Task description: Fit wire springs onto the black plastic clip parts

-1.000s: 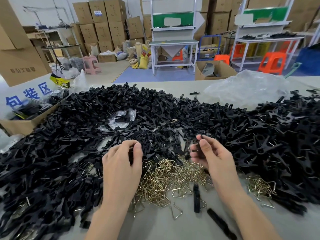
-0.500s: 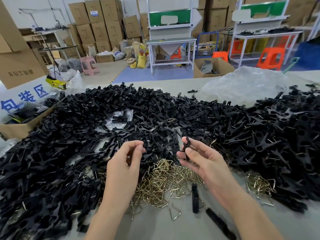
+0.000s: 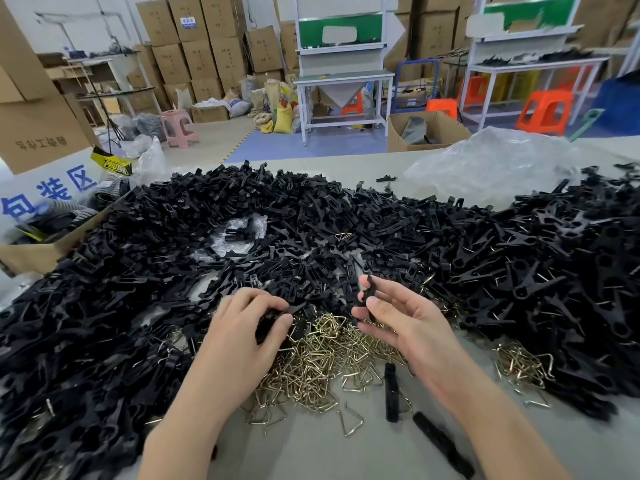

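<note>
Right grip (image 3: 398,320) pinches 1 slim black plastic clip (image 3: 370,289) over triangular brassy springs (image 3: 318,355).

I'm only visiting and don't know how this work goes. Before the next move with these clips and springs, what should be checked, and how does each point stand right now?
1. Clip part in hand: ok. The right hand pinches a black clip part between thumb and fingers.
2. Spring picked up: not ok. The left hand curls round a second black part; no wire shows in it.
3. Springs nearby: ok. The wire spring pile lies on the table between the hands.
4. Pinched part turned the right way for a spring: cannot tell; it is too small and dark.
5. One spring free to lift alone: cannot tell; the pile looks tangled.
</note>
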